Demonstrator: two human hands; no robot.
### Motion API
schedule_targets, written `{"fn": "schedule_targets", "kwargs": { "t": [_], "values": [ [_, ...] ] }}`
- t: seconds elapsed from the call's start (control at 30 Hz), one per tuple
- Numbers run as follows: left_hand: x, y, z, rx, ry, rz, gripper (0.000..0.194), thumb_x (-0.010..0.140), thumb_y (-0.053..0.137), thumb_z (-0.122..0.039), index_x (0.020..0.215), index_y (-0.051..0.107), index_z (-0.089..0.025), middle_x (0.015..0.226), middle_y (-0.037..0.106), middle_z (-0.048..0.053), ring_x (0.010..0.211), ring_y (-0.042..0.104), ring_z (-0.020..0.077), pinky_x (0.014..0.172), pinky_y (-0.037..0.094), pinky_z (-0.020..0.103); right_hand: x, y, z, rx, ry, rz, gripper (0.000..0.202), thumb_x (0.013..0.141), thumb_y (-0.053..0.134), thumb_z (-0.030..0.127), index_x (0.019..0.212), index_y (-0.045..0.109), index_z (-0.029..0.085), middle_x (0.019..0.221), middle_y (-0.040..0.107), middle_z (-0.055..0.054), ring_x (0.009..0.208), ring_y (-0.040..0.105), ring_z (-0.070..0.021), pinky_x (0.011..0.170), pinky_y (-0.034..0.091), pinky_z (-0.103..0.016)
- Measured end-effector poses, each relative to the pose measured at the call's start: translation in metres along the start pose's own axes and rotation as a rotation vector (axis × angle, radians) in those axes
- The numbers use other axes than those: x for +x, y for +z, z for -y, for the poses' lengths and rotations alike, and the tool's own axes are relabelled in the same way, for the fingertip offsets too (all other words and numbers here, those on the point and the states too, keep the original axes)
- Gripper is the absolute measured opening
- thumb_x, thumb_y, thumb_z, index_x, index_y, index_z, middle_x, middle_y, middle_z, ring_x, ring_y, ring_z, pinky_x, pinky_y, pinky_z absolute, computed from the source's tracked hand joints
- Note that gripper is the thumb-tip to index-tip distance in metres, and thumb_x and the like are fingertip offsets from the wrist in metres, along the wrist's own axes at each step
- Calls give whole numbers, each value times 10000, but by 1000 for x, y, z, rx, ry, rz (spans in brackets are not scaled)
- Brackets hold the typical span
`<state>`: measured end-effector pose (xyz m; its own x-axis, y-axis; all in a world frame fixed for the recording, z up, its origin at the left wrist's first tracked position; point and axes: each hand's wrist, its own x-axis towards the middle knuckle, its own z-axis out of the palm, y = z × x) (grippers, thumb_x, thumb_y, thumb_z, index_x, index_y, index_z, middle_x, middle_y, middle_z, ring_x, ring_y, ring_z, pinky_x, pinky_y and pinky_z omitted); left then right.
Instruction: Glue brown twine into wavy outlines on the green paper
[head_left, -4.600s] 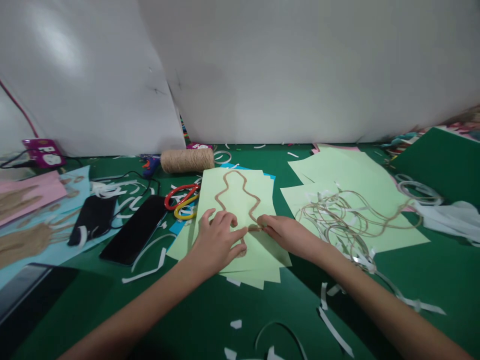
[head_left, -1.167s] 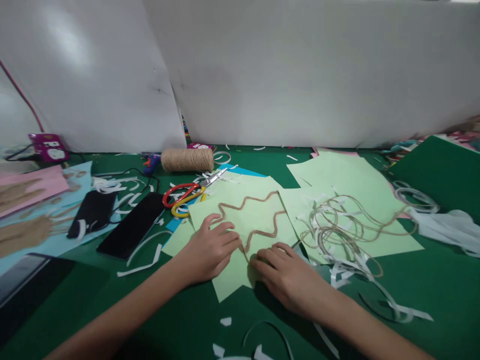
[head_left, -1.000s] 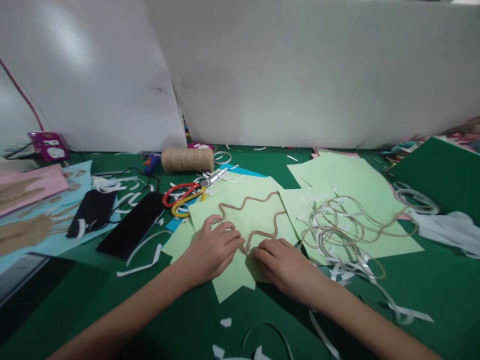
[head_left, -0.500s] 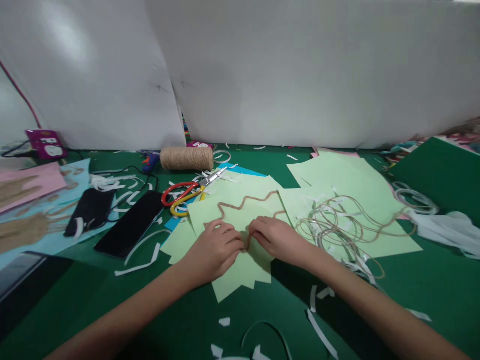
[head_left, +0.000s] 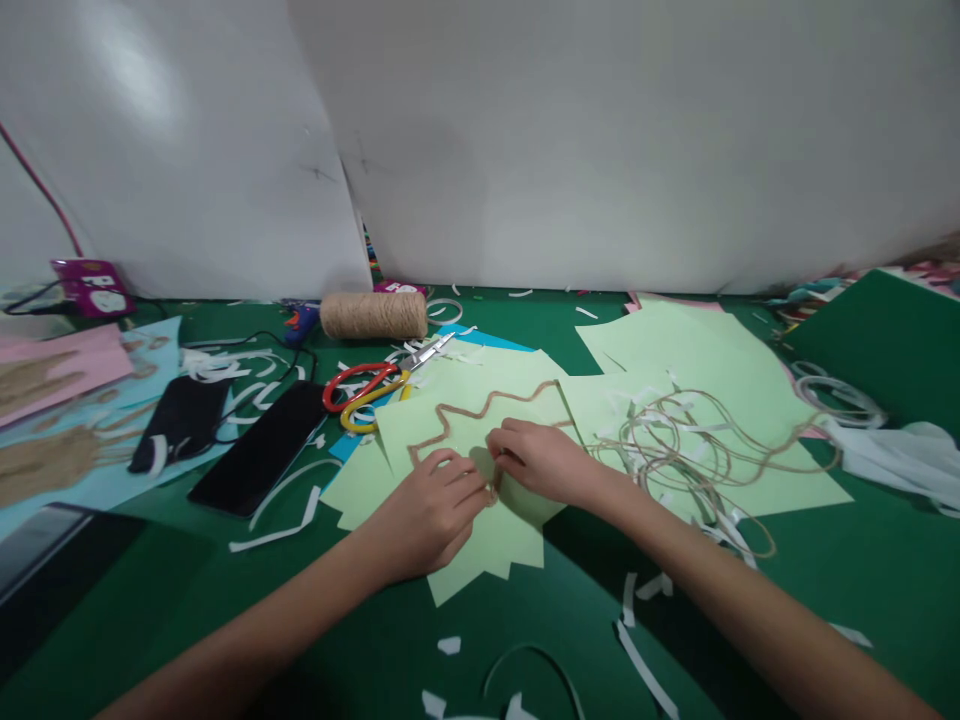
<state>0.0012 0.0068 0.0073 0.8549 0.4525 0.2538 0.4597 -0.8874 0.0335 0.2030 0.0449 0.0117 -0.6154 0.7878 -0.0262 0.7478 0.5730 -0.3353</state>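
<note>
Light green paper point(head_left: 487, 545) with jagged edges lies in the middle of the green table. Brown twine point(head_left: 491, 400) forms a zigzag line across it. My left hand point(head_left: 431, 510) rests on the paper, its fingertips closed on the twine near the zigzag's lower part. Just to the right, my right hand point(head_left: 536, 458) pinches the twine with fingers pressed together. The fingertips of both hands are close but apart. Loose loops of twine point(head_left: 675, 440) lie on more green paper to the right.
Scissors point(head_left: 405, 375) lie open behind the paper, with a twine roll point(head_left: 375, 316) beyond. Black phones point(head_left: 259, 450) and blue paper point(head_left: 165, 345) are at left. White paper scraps point(head_left: 645, 670) lie in front, a white cloth point(head_left: 900, 460) at right. A white panel point(head_left: 600, 150) stands behind.
My right hand has moved slightly left and up. My left hand has shifted slightly down, showing more of the twine's left corner. The loose loops have shifted a little right.
</note>
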Motion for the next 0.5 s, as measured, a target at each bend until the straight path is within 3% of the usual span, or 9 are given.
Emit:
{"fn": "schedule_targets", "kwargs": {
  "t": [0.5],
  "values": [
    [-1, 2, -5, 110, 33, -20, 313, 871, 402, -129, 1119, 587, -81, 1012, 644, 130, 983, 531, 246, 853, 431, 416, 5, -8, 6, -68, -12, 18, 134, 817, 447, 117, 806, 557, 192, 805, 548, -17, 695, 478, -129, 523, 225, -238]
  ]
}}
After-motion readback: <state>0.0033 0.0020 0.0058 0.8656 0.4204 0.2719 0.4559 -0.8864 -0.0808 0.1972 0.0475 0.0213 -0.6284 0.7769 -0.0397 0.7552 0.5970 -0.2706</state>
